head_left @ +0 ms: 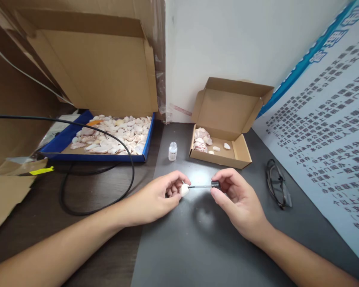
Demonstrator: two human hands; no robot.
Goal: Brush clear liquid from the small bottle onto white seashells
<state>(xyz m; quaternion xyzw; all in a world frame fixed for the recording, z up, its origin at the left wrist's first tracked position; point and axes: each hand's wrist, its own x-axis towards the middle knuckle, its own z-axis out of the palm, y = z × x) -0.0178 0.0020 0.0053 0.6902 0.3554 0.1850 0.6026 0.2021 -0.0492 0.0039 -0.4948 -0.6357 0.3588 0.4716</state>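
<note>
Between the thumb and fingers of my left hand [164, 195] is a small white seashell [184, 190]. My right hand [236, 201] pinches the black cap of a brush applicator [215, 185], whose thin stem points left. The dark brush tip meets the shell's right edge, or comes very close to it. Beyond my hands, a small glass bottle [172, 152] with a white label stands upright without its cap; its contents are hard to make out.
A blue-edged box [122, 158] full of shells lies open at the back left. The smaller cardboard box [221, 160] at right holds several shells. A black cable [133, 175] loops near my left forearm. Glasses [277, 185] lie at right beside a large printed sheet [326, 159].
</note>
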